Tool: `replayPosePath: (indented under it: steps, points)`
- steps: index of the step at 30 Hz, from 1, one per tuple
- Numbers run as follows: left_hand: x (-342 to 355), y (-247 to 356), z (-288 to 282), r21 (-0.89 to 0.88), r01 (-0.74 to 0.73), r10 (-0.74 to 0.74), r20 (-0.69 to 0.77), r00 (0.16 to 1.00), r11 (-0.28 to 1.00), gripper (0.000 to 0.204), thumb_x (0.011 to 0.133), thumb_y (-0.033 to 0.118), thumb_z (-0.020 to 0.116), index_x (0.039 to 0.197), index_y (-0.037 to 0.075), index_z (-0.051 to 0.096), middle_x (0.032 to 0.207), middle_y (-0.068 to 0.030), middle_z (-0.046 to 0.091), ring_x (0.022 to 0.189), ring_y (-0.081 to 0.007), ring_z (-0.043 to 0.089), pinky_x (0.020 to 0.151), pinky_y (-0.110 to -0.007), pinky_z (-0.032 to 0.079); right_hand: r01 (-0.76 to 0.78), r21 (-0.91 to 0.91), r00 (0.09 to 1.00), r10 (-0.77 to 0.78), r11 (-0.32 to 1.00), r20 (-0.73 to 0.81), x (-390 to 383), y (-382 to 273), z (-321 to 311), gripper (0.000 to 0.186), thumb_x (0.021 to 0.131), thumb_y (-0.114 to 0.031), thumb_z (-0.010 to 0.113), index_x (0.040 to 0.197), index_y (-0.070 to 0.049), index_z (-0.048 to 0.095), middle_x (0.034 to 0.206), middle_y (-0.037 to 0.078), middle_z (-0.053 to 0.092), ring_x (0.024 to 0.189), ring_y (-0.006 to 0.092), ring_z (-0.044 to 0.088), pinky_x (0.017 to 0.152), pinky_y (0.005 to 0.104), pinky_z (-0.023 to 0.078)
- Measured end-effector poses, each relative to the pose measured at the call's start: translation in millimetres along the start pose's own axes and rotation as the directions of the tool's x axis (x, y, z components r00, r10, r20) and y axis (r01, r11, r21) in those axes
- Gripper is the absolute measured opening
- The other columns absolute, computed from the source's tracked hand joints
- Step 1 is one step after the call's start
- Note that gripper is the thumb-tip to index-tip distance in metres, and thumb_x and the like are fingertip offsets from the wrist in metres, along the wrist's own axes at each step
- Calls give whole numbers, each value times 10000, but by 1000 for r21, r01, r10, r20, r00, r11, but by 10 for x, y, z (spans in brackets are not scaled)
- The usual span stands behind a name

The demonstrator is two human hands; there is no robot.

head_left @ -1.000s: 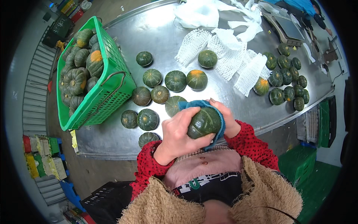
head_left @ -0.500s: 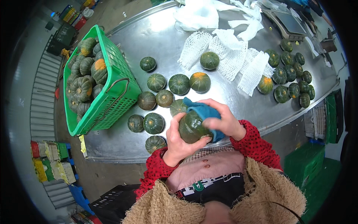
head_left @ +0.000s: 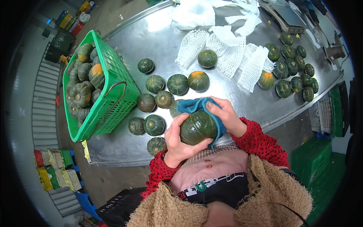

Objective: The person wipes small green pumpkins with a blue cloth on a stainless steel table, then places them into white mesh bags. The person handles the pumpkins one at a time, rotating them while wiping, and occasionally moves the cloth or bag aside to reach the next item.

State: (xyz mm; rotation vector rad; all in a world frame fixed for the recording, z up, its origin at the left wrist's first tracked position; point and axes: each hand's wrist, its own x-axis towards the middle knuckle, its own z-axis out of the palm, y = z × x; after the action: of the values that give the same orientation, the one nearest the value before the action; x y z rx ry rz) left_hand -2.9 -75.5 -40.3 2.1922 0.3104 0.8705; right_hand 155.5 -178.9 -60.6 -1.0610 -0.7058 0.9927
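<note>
A round dark green pumpkin (head_left: 197,128) is held up in front of me, over the near edge of the steel table. My left hand (head_left: 177,142) grips it from the left, fingers and thumb closed around its side. In my right hand (head_left: 229,117) is a blue cloth (head_left: 221,130), draped over the pumpkin's right and far side, with the thumb on top pressing it. Partly hidden behind the cloth sits another pumpkin (head_left: 174,109). Several more green pumpkins (head_left: 177,84) lie on the table just beyond and to the left, one with an orange patch.
On the left stands a green crate (head_left: 113,108) filled with pumpkins. White foam net sleeves (head_left: 227,56) and a white plastic bag (head_left: 193,16) lie on the table's far side. More pumpkins (head_left: 291,67) cluster at right, near a scale (head_left: 287,19). Green crates (head_left: 312,159) stand lower right.
My right hand has shifted up and right on the cloth, which now spreads over more of the pumpkin's far side. The left hand still holds the pumpkin. The whole view has shifted slightly.
</note>
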Motion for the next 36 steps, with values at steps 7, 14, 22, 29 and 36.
replayPosePath:
  steps: [7, 14, 22, 29, 36]
  points:
    - [41, 105, -135, 55, -57, 61, -79, 995, 997, 798, 504, 264, 892, 1128, -57, 514, 995, -203, 634, 845, -307, 668, 768, -370, 540, 464, -301, 878, -386, 833, 285, 120, -201, 88, 422, 832, -185, 634, 1202, 9, 571, 1099, 147, 626, 990, 240, 625, 874, 341, 486]
    - [269, -195, 255, -329, -324, 173, -413, 894, 887, 877, 640, 317, 861, 1298, -9, 383, 1226, -241, 509, 1135, -347, 517, 978, -467, 415, -2, 904, 999, -34, 427, 19, 59, 263, 339, 591, 987, -511, 312, 1240, -25, 532, 1215, 121, 599, 1093, 225, 589, 976, 363, 453]
    - [128, 84, 85, -889, 285, -471, 91, 877, 359, 1044, 687, 494, 778, 1431, -7, 244, 1316, -142, 451, 1195, -257, 496, 1024, -371, 395, 474, 13, 880, -473, 881, -34, 108, 32, 122, 538, 919, -416, 472, 1207, 30, 560, 1322, 217, 485, 1199, 345, 497, 1038, 409, 362]
    - [121, 11, -72, -860, 223, -322, 73, 944, 458, 970, 544, 237, 765, 1374, -42, 346, 1344, -190, 456, 1235, -299, 473, 1073, -407, 345, 541, -417, 840, -487, 730, 238, 78, -320, 211, 383, 889, -168, 523, 1239, -18, 567, 1340, 230, 451, 1244, 358, 456, 1045, 413, 340]
    - [188, -237, 61, -879, 114, -244, -3, 970, 464, 907, 545, 260, 718, 1335, -43, 390, 1333, -231, 462, 1263, -326, 448, 1078, -434, 353, 21, 436, 983, 60, 900, -173, 107, -28, 277, 332, 991, -179, 449, 1244, 25, 512, 1111, 59, 604, 983, 99, 569, 888, 249, 451]
